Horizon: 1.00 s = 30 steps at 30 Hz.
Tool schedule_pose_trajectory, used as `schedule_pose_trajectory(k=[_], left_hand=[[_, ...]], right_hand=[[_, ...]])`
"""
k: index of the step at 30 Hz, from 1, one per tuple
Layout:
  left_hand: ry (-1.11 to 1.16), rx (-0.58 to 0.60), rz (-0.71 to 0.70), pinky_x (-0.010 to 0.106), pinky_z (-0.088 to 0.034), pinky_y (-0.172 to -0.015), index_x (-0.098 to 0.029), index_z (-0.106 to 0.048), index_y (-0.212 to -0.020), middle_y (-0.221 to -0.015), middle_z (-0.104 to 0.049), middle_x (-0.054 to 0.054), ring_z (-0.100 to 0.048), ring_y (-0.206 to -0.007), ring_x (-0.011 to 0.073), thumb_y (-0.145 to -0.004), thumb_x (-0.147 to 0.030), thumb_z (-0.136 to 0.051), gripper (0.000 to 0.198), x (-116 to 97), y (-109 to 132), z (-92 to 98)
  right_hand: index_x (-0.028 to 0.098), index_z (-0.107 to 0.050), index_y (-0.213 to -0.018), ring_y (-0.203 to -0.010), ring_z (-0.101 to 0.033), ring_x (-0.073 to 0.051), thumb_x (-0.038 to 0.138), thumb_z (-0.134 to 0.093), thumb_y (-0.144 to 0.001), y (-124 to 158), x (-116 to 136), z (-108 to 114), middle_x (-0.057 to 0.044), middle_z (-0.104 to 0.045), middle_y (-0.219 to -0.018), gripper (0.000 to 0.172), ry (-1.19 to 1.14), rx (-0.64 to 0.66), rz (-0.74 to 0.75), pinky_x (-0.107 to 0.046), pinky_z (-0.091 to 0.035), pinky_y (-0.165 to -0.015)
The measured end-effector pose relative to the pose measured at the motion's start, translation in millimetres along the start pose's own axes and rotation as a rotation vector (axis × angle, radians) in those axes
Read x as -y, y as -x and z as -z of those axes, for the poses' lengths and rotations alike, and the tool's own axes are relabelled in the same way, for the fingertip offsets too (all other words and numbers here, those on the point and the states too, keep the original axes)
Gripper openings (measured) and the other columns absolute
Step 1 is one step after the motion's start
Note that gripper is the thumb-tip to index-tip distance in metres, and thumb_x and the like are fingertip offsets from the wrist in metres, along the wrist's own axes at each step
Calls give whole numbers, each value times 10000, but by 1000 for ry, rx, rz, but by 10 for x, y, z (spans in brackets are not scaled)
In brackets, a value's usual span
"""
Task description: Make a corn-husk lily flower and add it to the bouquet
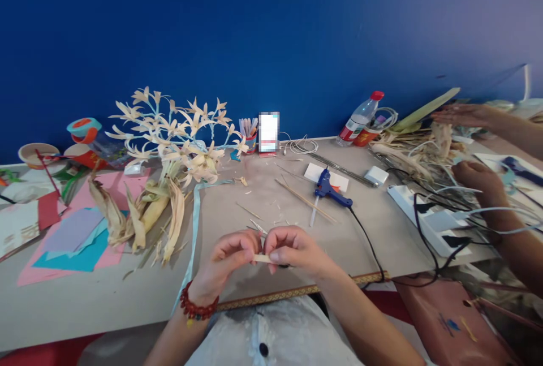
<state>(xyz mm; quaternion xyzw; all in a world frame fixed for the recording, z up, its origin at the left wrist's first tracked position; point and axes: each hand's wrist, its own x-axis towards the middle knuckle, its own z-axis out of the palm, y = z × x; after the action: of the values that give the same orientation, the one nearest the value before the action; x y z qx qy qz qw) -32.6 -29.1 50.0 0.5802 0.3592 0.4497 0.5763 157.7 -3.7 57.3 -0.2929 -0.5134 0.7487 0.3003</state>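
Near the front edge of the table, my left hand (235, 254) and my right hand (292, 248) are close together, each with thumb and fingers pinched. Between them they hold a small pale strip (263, 258) that looks like corn husk, one end in each hand. Just beyond my fingers lie a few thin scraps, partly hidden by the hands. A blue glue gun (328, 189) rests on a white card to the right, its clear nozzle end or stick pointing toward me. Thin sticks (297, 196) lie beside it.
Husk flowers (186, 140) on pale blue stems stand at the back left, behind dried corn husks (155, 213) and coloured paper (74, 247). A phone (268, 133) leans on the wall. Right are a bottle (358, 123), a power strip (419, 222), cables and another person's hands (479, 179).
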Motion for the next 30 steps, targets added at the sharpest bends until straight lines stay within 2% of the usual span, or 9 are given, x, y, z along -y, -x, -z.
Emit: schedule_pose_trajectory(k=[2, 5, 8, 10, 15, 21, 23, 26, 30], left_hand=[[16, -10, 2, 444, -501, -687, -213, -487, -609, -627, -557, 59, -582, -679, 229, -864, -559, -486, 430, 20, 11, -16], [21, -32, -32, 479, -503, -728, -222, -450, -593, -593, -538, 44, -579, -658, 222, -875, -561, -459, 441, 36, 21, -21], [-21, -27, -41, 509, -490, -805, -222, -471, -608, -614, -558, 46, -588, -679, 221, -885, -540, -468, 421, 31, 23, -7], [-29, -15, -29, 486, -495, -770, -219, -490, -618, -626, -568, 49, -590, -679, 223, -882, -540, -480, 416, 18, 23, -1], [17, 16, -13, 449, -482, -757, -213, -534, -622, -647, -583, 41, -593, -711, 222, -859, -514, -549, 383, -24, 22, -15], [39, 44, 10, 454, -484, -716, -220, -481, -590, -604, -548, 39, -581, -671, 225, -850, -583, -504, 447, -16, 57, -21], [51, 25, 2, 460, -477, -738, -220, -484, -588, -603, -535, 36, -562, -659, 217, -853, -565, -514, 436, -7, 64, -6], [80, 26, -4, 462, -454, -803, -210, -530, -597, -623, -539, 37, -549, -672, 209, -846, -507, -567, 390, -4, 53, 9], [215, 74, 4, 393, -431, -760, -179, -577, -620, -641, -554, 35, -545, -698, 203, -832, -405, -619, 314, -5, 23, -10]], right_hand=[[160, -613, -684, -498, -493, -110, 248, -614, -691, 1, -52, 32, 6, -630, -558, 88, -113, 27, -23, -230, -373, -540], [166, -601, -617, -502, -517, -139, 268, -576, -675, 23, -55, 70, -3, -609, -504, 120, -205, 35, -20, -264, -404, -568], [150, -650, -705, -644, -565, -161, 257, -570, -728, 59, 50, 76, -32, -662, -650, 135, -44, 23, 25, -281, -422, -660], [150, -660, -791, -725, -565, -160, 267, -586, -778, 75, 137, 55, -33, -664, -766, 139, 109, 34, 52, -277, -419, -702], [174, -603, -727, -704, -544, -137, 228, -645, -782, 54, 189, -27, 10, -628, -711, 88, 282, 50, 81, -255, -414, -697], [154, -593, -691, -545, -534, -114, 206, -593, -735, 22, 7, -4, 2, -633, -643, 69, -88, 120, -34, -235, -413, -580], [151, -595, -672, -561, -529, -121, 192, -577, -726, 34, -11, 36, 0, -624, -602, 70, -124, 104, -17, -237, -410, -592], [147, -625, -736, -674, -546, -135, 215, -580, -767, 62, 46, 65, -17, -640, -699, 87, -10, 41, 23, -246, -415, -661], [155, -616, -763, -696, -556, -135, 234, -642, -768, 68, 140, 6, -9, -637, -754, 84, 175, 69, -1, -242, -416, -667]])
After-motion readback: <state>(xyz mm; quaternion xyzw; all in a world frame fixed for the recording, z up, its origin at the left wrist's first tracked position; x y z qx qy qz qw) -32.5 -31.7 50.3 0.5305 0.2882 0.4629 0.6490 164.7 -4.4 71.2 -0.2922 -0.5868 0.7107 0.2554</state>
